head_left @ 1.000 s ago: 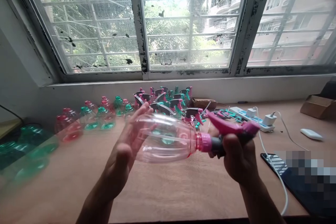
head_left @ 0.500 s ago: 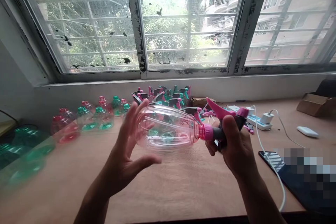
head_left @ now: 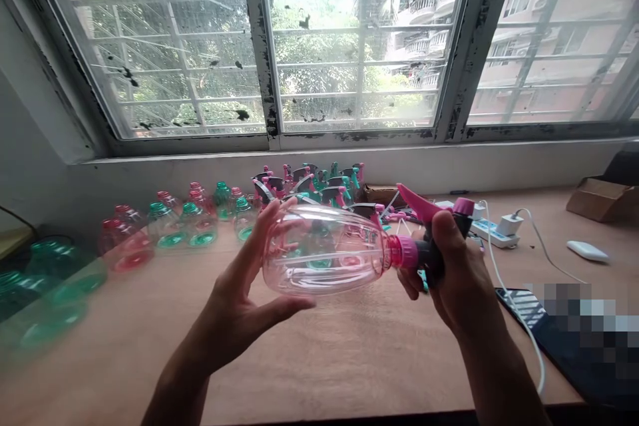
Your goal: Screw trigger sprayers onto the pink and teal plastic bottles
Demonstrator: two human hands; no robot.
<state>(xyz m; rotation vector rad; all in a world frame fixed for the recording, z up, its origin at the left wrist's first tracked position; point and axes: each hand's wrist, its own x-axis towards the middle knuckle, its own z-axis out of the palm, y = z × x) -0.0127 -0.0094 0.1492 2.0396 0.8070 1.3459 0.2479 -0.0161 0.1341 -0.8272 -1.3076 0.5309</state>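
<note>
I hold a clear pink spray bottle [head_left: 324,249] sideways above the wooden table [head_left: 324,359]. My left hand [head_left: 239,299] cups the bottle's base end, fingers and thumb around it. My right hand [head_left: 452,273] is wrapped round the grey and pink trigger head [head_left: 429,226] screwed on the bottle's neck at the right. The pink trigger lever points up and to the left.
Several empty pink and green bottles [head_left: 164,226] lie along the back left. A heap of trigger heads [head_left: 314,183] sits below the window. A power strip [head_left: 494,229] with a white cable, a white mouse [head_left: 586,251], a phone [head_left: 524,309] and a cardboard box [head_left: 602,200] lie at the right.
The bottle has turned about its long axis and the trigger lever has swung upward. My left hand went from lying flat on the bottle to cupping its base.
</note>
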